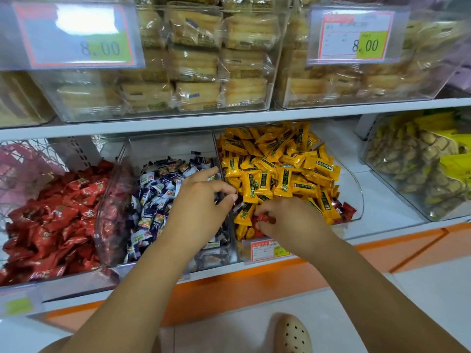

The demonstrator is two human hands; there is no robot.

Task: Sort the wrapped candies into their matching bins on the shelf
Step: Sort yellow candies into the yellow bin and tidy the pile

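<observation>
We face a white shop shelf (pixel 178 121) with an orange strip (pixel 229 289) along its lower edge, above a pale tiled floor (pixel 420 301). On the upper board, from ten to two o'clock, clear tubs (pixel 196 59) hold stacked wrapped cakes. The left price tag (pixel 76 34) at eleven and the right price tag (pixel 354 36) at one each read "8.00" on a green patch; the rest of their print is blurred. On the lower board four clear bins stand side by side. The red bin (pixel 51 220) at nine o'clock is full of red wrappers. The middle bin (pixel 158 200) holds dark blue and white ones. The yellow bin (pixel 280 169), right of centre, is heaped with yellow wrappers bearing a dark stripe whose writing we cannot read. A far bin (pixel 420 169) at three o'clock holds yellow-green packets. Our left hand (pixel 201 200) hovers over the wall between the middle and yellow bins, fingers curled and thumb near the forefinger; we cannot tell whether it holds anything. Our right hand (pixel 288 220) reaches into the front of the yellow bin and pinches a red candy (pixel 265 217) between thumb and fingertips. More stray red candies (pixel 344 210) lie at that bin's right front corner. A small label (pixel 267 250) on its front is unreadable and partly hidden by the right wrist. A beige perforated shoe (pixel 293 335) shows at six o'clock.
</observation>
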